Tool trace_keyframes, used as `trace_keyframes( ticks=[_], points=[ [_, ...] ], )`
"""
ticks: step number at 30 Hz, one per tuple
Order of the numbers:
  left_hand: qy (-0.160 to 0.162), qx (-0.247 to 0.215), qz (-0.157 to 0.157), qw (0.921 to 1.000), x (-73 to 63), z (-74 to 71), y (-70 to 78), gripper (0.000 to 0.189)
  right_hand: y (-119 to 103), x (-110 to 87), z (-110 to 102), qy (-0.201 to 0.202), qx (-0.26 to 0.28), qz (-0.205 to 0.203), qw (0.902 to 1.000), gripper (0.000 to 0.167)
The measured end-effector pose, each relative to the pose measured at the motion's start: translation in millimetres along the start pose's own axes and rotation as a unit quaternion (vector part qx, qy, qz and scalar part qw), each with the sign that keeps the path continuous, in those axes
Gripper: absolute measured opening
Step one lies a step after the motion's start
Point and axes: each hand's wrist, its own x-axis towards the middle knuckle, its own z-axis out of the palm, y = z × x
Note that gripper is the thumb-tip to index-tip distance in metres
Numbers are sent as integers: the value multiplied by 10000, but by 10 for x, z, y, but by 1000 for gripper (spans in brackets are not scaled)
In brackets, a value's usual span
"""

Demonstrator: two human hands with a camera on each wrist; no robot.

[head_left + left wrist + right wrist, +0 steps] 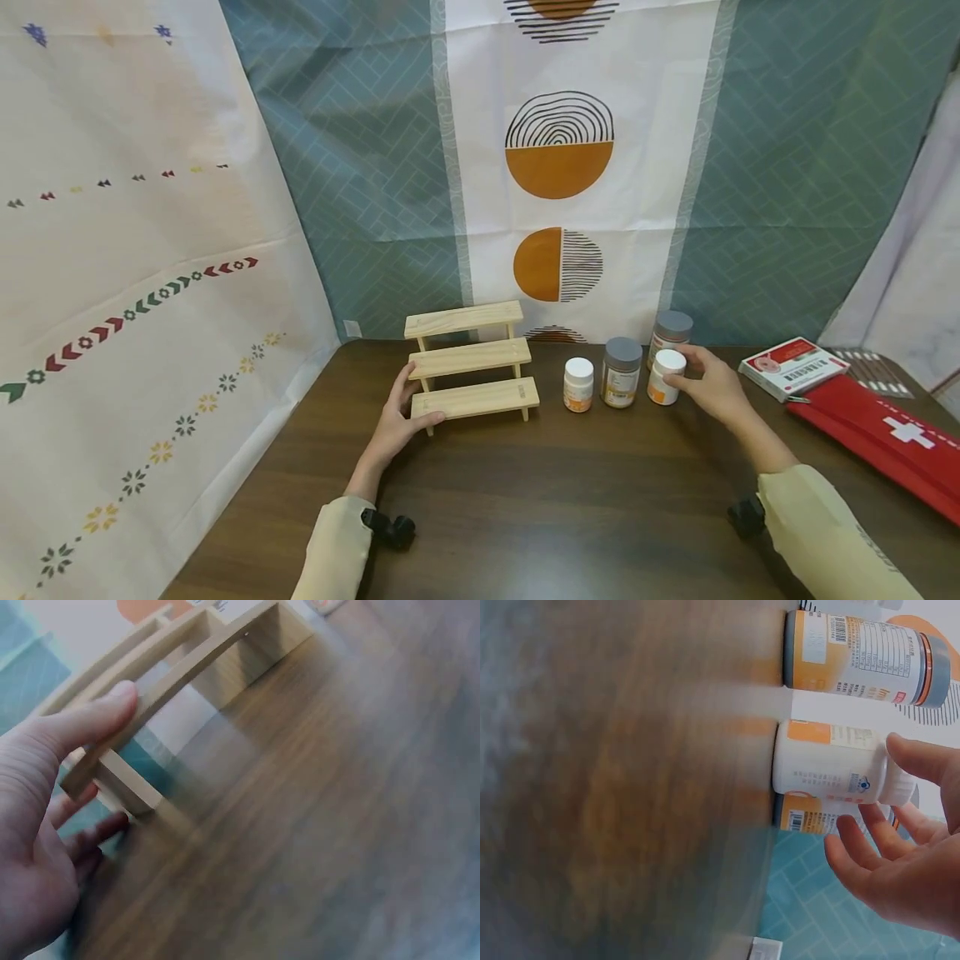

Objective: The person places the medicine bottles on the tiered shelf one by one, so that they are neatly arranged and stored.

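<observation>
A three-step wooden display stand point(474, 400) is at the left back of the table. My left hand point(393, 429) grips its left end; in the left wrist view the thumb point(112, 709) lies on the lowest step, with the other fingers behind and below. My right hand point(716, 390) pinches a white pill bottle point(662, 385) near its cap, between thumb and fingers. The bottle stands upright, its base seemingly on the table. Behind it is a grey-capped bottle point(672, 325), partly hidden. Another grey-capped bottle point(621, 375) and a second white pill bottle point(578, 387) stand to its left.
At the right lie a red-and-white box point(795, 367), a red pouch with a white cross point(892, 433) and a striped flat item point(873, 371). A patterned curtain point(360, 167) hangs behind the brown wooden table point(540, 508).
</observation>
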Motion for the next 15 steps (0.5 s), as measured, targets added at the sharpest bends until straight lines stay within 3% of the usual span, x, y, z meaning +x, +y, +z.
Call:
trace_keyframes(
  ticks=[8, 15],
  points=[
    [167, -222, -107, 9996, -45, 22, -47, 101, -7, -22, 49, 11, 339, 305, 9990, 63],
    [180, -246, -52, 9995, -21, 15, -31, 101, -5, -10, 51, 250, 315, 197, 9990, 60]
  ],
)
